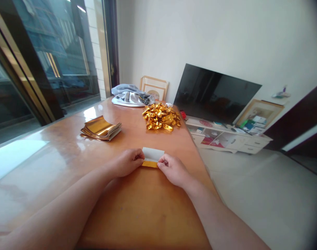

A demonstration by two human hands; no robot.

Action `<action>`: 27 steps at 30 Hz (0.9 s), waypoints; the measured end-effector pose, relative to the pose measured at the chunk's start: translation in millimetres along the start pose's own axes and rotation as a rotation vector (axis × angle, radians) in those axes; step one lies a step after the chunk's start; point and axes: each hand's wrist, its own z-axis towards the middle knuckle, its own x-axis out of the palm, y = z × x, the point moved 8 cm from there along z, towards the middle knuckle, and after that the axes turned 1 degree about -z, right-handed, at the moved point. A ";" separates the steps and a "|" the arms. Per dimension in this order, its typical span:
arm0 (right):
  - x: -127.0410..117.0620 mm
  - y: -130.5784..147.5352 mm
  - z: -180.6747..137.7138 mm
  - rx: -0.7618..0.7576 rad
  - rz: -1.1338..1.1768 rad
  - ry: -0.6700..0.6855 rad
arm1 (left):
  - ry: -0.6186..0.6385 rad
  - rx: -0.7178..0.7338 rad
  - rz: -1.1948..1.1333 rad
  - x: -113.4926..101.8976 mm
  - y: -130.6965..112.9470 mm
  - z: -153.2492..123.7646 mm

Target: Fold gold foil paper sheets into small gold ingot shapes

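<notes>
Between my two hands is a sheet of gold foil paper (153, 154), its pale back facing up and its near edge folded over to show a gold strip. My left hand (129, 161) pinches the left end of the fold. At the right end, my right hand (174, 169) is closed on the same sheet with thumb and fingertips. Further off to the left lies a curled stack of gold foil sheets (98, 126). A heap of folded gold foil pieces (161, 117) sits beyond my hands, near the table's right edge.
The glossy wooden table (148, 208) drops off to the tiled floor on the right. Bundled cloth (131, 96) and picture frames (154, 86) are at its far end. A large television (215, 93) stands above a white cabinet (231, 139). Glass doors (57, 52) line the left.
</notes>
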 end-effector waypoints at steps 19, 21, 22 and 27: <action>3.5 -11.1 9.8 0.052 -0.043 0.001 | -0.008 0.034 0.232 1.1 -8.3 7.1; 3.7 -10.7 9.7 0.045 -0.043 0.002 | -0.030 0.082 0.292 1.1 -12.7 7.2; 4.1 -11.1 9.5 0.043 -0.042 0.003 | -0.035 0.096 0.313 1.4 -14.0 7.3; 6.1 -16.0 8.2 0.069 -0.026 0.011 | 0.016 0.025 0.217 0.7 -9.1 6.4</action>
